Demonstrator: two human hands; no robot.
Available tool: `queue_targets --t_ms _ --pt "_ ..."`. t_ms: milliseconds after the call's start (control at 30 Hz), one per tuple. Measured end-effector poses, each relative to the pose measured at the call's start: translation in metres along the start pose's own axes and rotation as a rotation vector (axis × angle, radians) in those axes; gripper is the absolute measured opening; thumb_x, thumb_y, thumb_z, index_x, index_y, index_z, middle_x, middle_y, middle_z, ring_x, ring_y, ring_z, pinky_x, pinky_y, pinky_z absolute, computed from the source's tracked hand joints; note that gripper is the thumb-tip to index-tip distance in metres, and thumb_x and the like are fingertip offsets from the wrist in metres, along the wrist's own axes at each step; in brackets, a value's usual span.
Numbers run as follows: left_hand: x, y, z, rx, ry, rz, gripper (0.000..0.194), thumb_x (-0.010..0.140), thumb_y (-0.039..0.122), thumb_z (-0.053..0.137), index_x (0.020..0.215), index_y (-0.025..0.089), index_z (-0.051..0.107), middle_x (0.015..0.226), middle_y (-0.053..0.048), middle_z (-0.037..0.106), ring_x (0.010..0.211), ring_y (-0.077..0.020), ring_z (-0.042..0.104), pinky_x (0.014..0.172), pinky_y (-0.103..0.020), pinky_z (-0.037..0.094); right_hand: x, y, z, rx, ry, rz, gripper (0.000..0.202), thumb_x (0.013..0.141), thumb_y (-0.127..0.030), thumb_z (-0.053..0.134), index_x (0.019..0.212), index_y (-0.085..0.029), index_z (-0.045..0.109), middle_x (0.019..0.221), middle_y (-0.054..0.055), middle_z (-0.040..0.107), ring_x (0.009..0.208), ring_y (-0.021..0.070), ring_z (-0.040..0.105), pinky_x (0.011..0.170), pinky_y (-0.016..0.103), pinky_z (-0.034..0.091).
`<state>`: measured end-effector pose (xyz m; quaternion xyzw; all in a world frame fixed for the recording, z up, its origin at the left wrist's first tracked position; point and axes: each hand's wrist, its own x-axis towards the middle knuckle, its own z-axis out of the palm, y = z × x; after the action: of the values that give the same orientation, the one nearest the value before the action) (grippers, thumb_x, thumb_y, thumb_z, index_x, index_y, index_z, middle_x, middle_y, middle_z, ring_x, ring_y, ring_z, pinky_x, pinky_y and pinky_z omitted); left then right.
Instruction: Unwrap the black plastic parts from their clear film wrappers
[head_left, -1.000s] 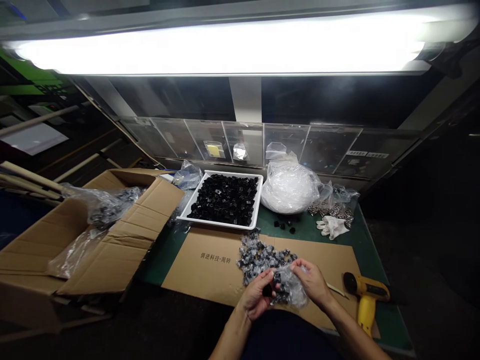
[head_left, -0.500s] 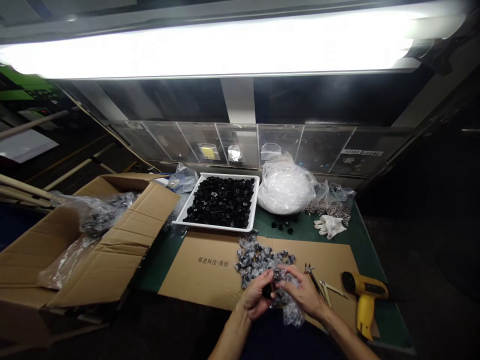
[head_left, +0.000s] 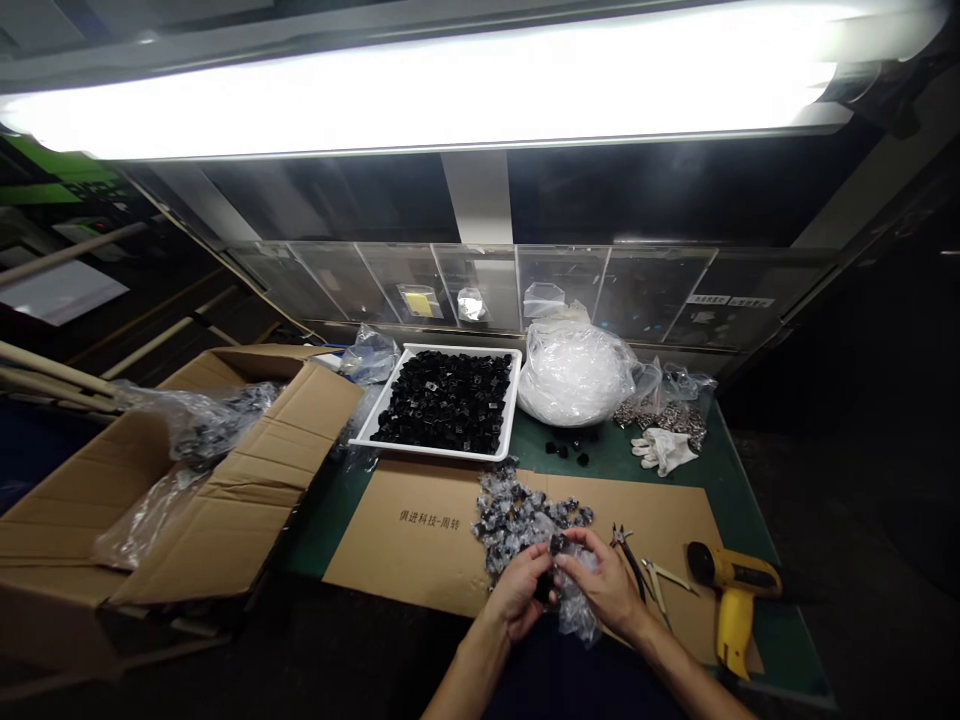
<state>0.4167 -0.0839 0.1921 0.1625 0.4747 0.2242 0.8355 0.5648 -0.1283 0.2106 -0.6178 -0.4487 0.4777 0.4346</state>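
Note:
My left hand (head_left: 521, 592) is closed around a small black part (head_left: 543, 586), most of it hidden by the fingers. Beside it, my right hand (head_left: 604, 585) pinches another small black part (head_left: 557, 544) between thumb and fingertips. A crumpled clear plastic bag (head_left: 579, 610) hangs below the right fingers. Just beyond both hands lies a heap of small black parts in clear wrapping (head_left: 517, 515). The heap rests on a flat cardboard sheet (head_left: 409, 560). Farther back, a white tray (head_left: 360, 441) is full of loose black parts (head_left: 446, 400).
An open cardboard box (head_left: 270, 480) with plastic bags stands left. At right lie pliers (head_left: 628, 560), a tweezer-like tool (head_left: 664, 580) and a yellow heat gun (head_left: 735, 600). Behind are a white glove (head_left: 663, 450), a big white plastic bag (head_left: 576, 375) and bagged metal pieces (head_left: 675, 415).
The black part at my right fingertips now shows more plainly above the fingers. Both hands stay close together over the cardboard. The whole view has shifted slightly.

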Motion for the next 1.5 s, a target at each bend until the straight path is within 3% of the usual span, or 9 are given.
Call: queue_targets --t_ms 133,233,433,600,733,900,1100,1267,1500 --pt "-0.003 0.013 -0.004 0.179 0.242 0.33 0.037 0.069 0.038 0.076 0.095 0.017 0.06 0.071 0.001 0.062 0.058 -0.0112 0.056 0.043 -0.017 0.04 0.0 -0.002 -0.005 -0.103 -0.013 -0.057 0.034 0.082 -0.044 0.063 0.106 -0.02 0.065 0.103 0.007 0.07 0.096 0.0239 0.065 0.087 0.035 0.052" --pt "-0.008 0.027 -0.004 0.223 0.243 0.459 0.041 0.072 0.05 0.072 0.096 0.017 0.063 0.087 -0.003 0.066 0.069 -0.0134 0.059 0.045 -0.018 0.043 0.001 -0.008 -0.009 -0.166 -0.045 -0.096 0.032 0.085 -0.042 0.061 0.11 -0.023 0.066 0.108 0.007 0.07 0.099 0.0242 0.065 0.09 0.036 0.051" --pt "-0.007 0.022 -0.003 0.203 0.099 0.282 0.05 0.076 0.059 0.064 0.094 0.013 0.066 0.067 -0.001 0.057 0.056 -0.0114 0.05 0.039 -0.018 0.039 0.003 -0.014 -0.008 -0.246 -0.073 -0.166 0.027 0.087 -0.04 0.06 0.107 -0.026 0.07 0.103 0.006 0.071 0.096 0.0229 0.065 0.087 0.034 0.05" --pt "-0.004 0.01 -0.006 0.08 -0.007 0.14 0.047 0.078 0.055 0.065 0.101 0.014 0.065 0.075 -0.003 0.06 0.056 -0.0103 0.053 0.039 -0.017 0.038 0.001 -0.023 -0.01 -0.272 -0.062 -0.163 0.023 0.089 -0.04 0.057 0.092 -0.025 0.074 0.086 0.004 0.071 0.08 0.0203 0.065 0.072 0.029 0.05" --pt "-0.002 0.007 -0.011 -0.051 -0.058 0.063 0.047 0.081 0.053 0.063 0.109 0.015 0.062 0.079 -0.004 0.063 0.057 -0.0112 0.057 0.039 -0.017 0.038 -0.002 -0.039 -0.011 -0.328 -0.118 -0.178 0.026 0.091 -0.038 0.051 0.101 -0.026 0.073 0.091 0.005 0.071 0.083 0.0213 0.065 0.076 0.031 0.05" --pt "0.008 0.002 -0.017 -0.223 -0.155 -0.05 0.05 0.082 0.057 0.06 0.111 0.016 0.061 0.079 -0.003 0.065 0.056 -0.0125 0.059 0.039 -0.019 0.039 -0.004 -0.05 -0.005 -0.344 -0.116 -0.144 0.027 0.093 -0.037 0.046 0.098 -0.026 0.07 0.093 0.005 0.07 0.087 0.0216 0.065 0.078 0.031 0.049" --pt "0.012 -0.002 -0.019 -0.351 -0.198 -0.113 0.045 0.082 0.055 0.061 0.101 0.014 0.064 0.077 -0.004 0.067 0.059 -0.013 0.061 0.043 -0.02 0.039 -0.008 -0.043 0.005 -0.255 -0.111 -0.07 0.03 0.093 -0.042 0.044 0.101 -0.023 0.066 0.099 0.006 0.07 0.094 0.0232 0.064 0.083 0.031 0.05" --pt "0.009 -0.003 -0.021 -0.311 -0.218 -0.176 0.042 0.081 0.052 0.064 0.101 0.014 0.064 0.072 -0.002 0.065 0.056 -0.0125 0.059 0.038 -0.02 0.032 -0.011 -0.031 0.006 -0.106 -0.093 0.08 0.036 0.092 -0.048 0.046 0.107 -0.021 0.066 0.103 0.007 0.07 0.094 0.0253 0.065 0.079 0.032 0.052" --pt "0.008 -0.002 -0.021 -0.22 -0.167 -0.156 0.037 0.077 0.044 0.069 0.103 0.021 0.057 0.082 0.001 0.063 0.062 -0.0132 0.063 0.036 -0.017 0.029 -0.004 -0.011 -0.001 0.178 -0.007 0.29 0.052 0.081 -0.062 0.055 0.102 -0.016 0.067 0.081 0.006 0.071 0.07 0.0222 0.064 0.062 0.029 0.051"
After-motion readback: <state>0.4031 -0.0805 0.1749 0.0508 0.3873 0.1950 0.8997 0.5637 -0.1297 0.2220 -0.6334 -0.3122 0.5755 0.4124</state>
